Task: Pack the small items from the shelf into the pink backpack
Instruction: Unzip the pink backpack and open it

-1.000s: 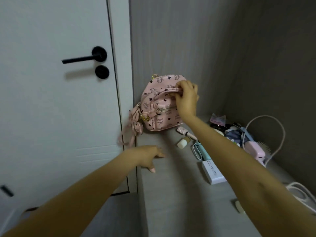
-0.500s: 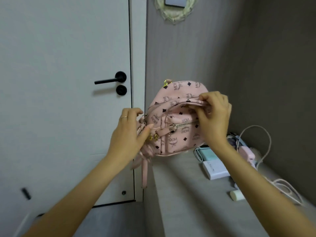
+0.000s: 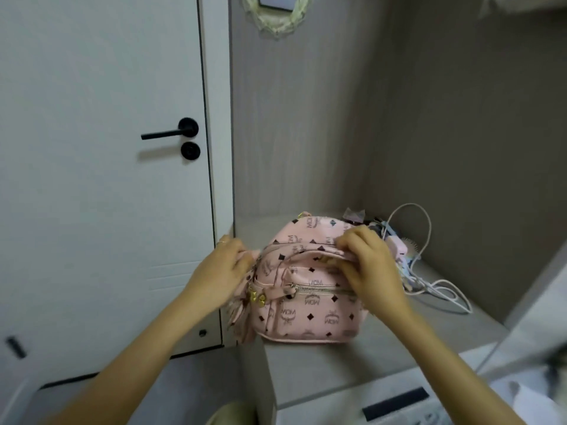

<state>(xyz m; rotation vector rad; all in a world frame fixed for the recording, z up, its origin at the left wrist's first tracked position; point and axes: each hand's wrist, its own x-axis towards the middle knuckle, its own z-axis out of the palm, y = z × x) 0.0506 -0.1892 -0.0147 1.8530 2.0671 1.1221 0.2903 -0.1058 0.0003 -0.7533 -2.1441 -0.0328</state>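
Head view: both hands [image 3: 294,265] gripping the pink backpack [image 3: 310,305] on the shelf [image 3: 383,357], print seemingly "MCM".

Both forearms are bare, no sleeves showing; the left hand [image 3: 225,271] wears a thin ring [image 3: 223,241] on one finger

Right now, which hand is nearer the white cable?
Right. The right hand grips the top of the pink backpack on the side toward the white cable; the left hand holds the backpack's far side, by the door.
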